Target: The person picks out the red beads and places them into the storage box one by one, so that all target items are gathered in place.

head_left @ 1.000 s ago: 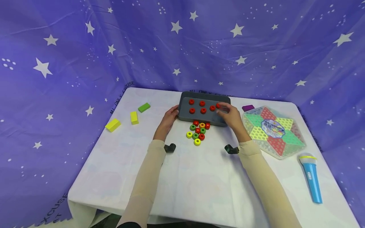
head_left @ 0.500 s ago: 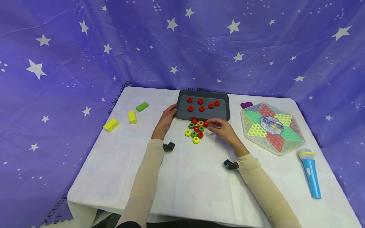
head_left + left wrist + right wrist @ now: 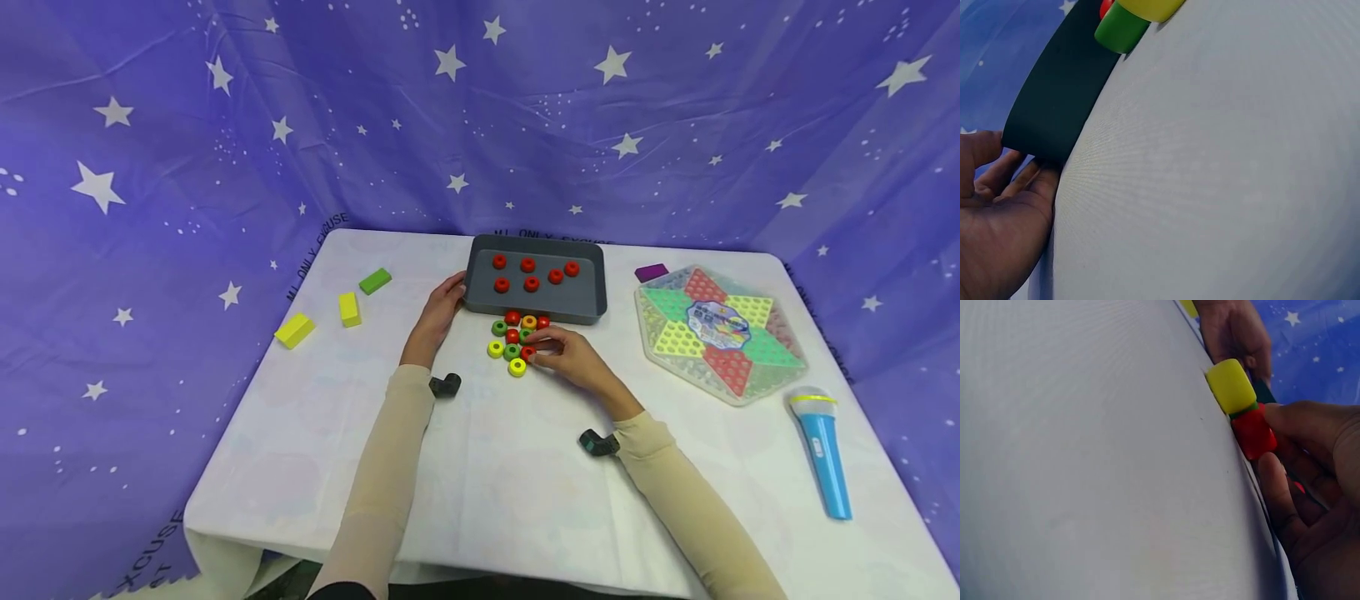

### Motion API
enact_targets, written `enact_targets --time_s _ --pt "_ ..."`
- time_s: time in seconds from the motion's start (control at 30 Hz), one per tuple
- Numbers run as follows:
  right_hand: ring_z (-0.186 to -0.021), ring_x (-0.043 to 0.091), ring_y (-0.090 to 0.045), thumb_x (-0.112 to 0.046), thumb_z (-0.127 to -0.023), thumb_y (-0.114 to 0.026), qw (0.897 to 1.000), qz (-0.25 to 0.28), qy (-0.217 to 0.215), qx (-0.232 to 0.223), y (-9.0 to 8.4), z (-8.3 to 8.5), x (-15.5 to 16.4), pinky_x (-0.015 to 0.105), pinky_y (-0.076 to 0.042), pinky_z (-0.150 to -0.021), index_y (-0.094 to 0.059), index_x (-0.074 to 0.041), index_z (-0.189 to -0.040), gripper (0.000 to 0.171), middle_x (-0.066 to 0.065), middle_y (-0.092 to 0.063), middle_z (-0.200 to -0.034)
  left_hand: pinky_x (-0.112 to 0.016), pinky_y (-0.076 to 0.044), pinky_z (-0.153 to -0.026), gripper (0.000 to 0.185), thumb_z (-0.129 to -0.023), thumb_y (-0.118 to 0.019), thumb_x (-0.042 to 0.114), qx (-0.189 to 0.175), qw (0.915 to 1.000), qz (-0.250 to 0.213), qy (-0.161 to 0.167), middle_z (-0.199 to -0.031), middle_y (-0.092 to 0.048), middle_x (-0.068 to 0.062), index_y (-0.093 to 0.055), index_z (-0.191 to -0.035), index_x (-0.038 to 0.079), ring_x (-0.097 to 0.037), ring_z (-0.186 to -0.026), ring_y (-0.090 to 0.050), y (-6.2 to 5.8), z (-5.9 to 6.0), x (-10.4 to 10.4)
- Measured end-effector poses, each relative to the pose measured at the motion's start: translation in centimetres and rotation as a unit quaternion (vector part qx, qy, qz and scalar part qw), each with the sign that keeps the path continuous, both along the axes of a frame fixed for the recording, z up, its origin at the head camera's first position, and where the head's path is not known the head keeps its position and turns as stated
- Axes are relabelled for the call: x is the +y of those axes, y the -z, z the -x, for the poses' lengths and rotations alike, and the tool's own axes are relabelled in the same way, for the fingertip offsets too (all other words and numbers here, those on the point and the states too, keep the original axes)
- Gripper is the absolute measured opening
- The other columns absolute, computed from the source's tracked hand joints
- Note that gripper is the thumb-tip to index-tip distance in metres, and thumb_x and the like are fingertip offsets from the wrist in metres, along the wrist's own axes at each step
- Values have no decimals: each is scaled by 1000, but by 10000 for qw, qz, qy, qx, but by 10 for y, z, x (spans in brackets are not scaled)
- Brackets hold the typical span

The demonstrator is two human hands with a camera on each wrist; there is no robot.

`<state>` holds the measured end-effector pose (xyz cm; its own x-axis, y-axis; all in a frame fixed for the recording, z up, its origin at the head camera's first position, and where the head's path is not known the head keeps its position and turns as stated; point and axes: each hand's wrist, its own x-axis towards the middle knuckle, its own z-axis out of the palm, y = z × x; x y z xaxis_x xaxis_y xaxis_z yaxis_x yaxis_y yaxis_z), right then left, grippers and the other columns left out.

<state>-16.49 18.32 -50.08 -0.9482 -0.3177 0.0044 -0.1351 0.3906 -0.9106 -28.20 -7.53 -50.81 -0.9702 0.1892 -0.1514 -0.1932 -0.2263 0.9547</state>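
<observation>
Your right hand (image 3: 573, 360) has come back from the dark grey plastic tray (image 3: 534, 310), which holds six red rings, to the loose cluster just in front of it. Thumb and fingers (image 3: 1297, 422) now pinch a red plastic ring (image 3: 1252, 432) there. Your left hand (image 3: 438, 317) stays at the tray's left edge, fingers relaxed against it, steadying.

Bare tablecloth (image 3: 487, 467) near the front edge gives open passage. Ring pile (image 3: 516, 342) sits tight against the grey tray (image 3: 592, 312), right hand (image 3: 572, 357) just beside. Board game (image 3: 716, 333) and microphone (image 3: 821, 454) crowd the right; blocks (image 3: 330, 310) sit left.
</observation>
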Motion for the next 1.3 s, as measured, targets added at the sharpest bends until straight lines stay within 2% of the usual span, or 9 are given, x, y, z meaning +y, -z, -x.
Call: enact_targets --time_s 0.2,0.33,0.53,0.63,0.73,0.9,1.03,1.17,1.3 --pt "-93 17 -62 -16 -83 -76 9986 -449 -111 259 -2 1 -6 25 -51 -72 -69 -16 -113 31 3 -68 -111 -31 -30 -115 42 -103 -44 9 -25 10000 53 -1 -149 -43 -8 -46 -144 11 -17 -138 -38 0 2 -1" --pt "-83 15 -61 -14 -81 -78 9978 -628 -119 163 -5 0 -8 25 -51 -70 -70 -18 -112 32 3 -68 -110 -30 -31 -115 42 -103 -44 9 -36 10000 61 3 -149 -43 -8 -46 -144 11 -16 -138 -38 1 2 -2" --pt "-75 20 -57 -11 -79 -79 9980 -623 -36 69 -4 -2 -9 25 -48 -65 -69 -12 -115 37 11 -64 -117 -31 -31 -115 42 -103 -43 8 -33 10000 -27 5 -149 -43 -9 -45 -144 10 -17 -138 -38 1 2 -3" --pt "-73 20 -56 -12 -79 -80 9981 -618 25 83 -3 -1 -9 25 -46 -63 -70 -12 -113 35 11 -64 -116 -31 -31 -115 42 -102 -44 7 -25 10000 -14 -28 -148 -43 -8 -45 -144 10 -17 -138 -38 1 2 -4" --pt "-74 18 -56 -14 -80 -79 9978 -650 49 70 -2 0 -9 24 -47 -63 -70 -15 -111 33 7 -65 -115 -31 -31 -115 42 -102 -44 7 -25 10000 14 -39 -148 -43 -8 -46 -144 10 -17 -138 -38 1 2 -5" --pt "-88 17 -62 -15 -82 -77 9981 -609 4 94 -9 3 -7 26 -53 -70 -70 -19 -112 31 3 -65 -114 -30 -31 -115 42 -102 -43 6 31 10000 -5 -4 -148 -44 -10 -45 -144 8 -17 -138 -38 2 3 -5" --pt "-101 22 -63 -14 -84 -75 9992 -369 -45 149 -22 10 -6 29 -56 -77 -68 -16 -116 32 4 -65 -117 -30 -31 -115 42 -102 -43 5 77 9999 -68 -23 -148 -44 -10 -44 -144 7 -18 -138 -39 1 2 -4" --pt "-103 26 -62 -12 -86 -73 9998 -111 -23 190 -38 21 -4 28 -54 -78 -66 -12 -120 35 8 -65 -119 -31 -30 -115 43 -102 -43 6 68 9999 -84 -8 -148 -43 -11 -43 -145 5 -18 -138 -39 -1 0 -1" --pt "-102 28 -64 -14 -87 -72 9999 31 81 79 -53 34 -4 33 -56 -79 -64 -11 -124 38 8 -64 -122 -31 -30 -115 43 -102 -44 6 -11 10000 -89 4 -148 -44 -11 -43 -145 6 -18 -138 -39 -2 -2 1"
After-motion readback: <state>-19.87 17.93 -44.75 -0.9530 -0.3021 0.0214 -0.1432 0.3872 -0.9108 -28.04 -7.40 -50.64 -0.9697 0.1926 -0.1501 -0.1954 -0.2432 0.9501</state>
